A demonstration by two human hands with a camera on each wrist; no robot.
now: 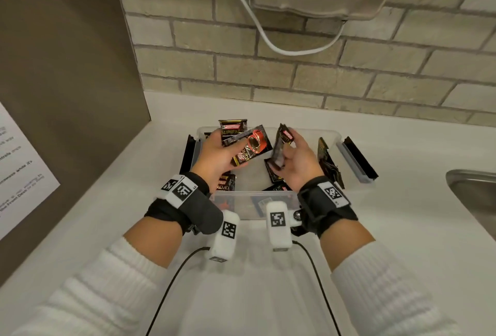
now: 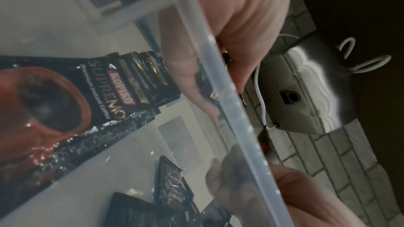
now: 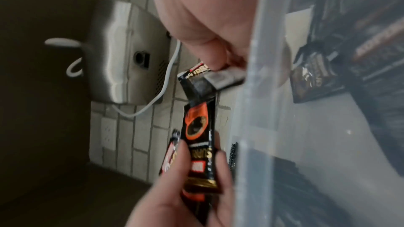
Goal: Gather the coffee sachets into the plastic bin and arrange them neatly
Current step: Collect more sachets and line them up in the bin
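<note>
**Sorting sachets over the bin**

Held above the clear rectangular plastic bin (image 1: 271, 197), several black-and-red foil coffee sachets (image 1: 248, 145) are gripped in a fan by the left hand (image 1: 214, 160), fingers curled round them. One dark sachet (image 1: 281, 147) is pinched upright by the right hand (image 1: 300, 166) at three o'clock from the fan. More loose sachets (image 1: 276, 174) lie on the bin floor; one leans at the three o'clock wall. The bin sits on a white countertop (image 1: 402, 201).
</note>
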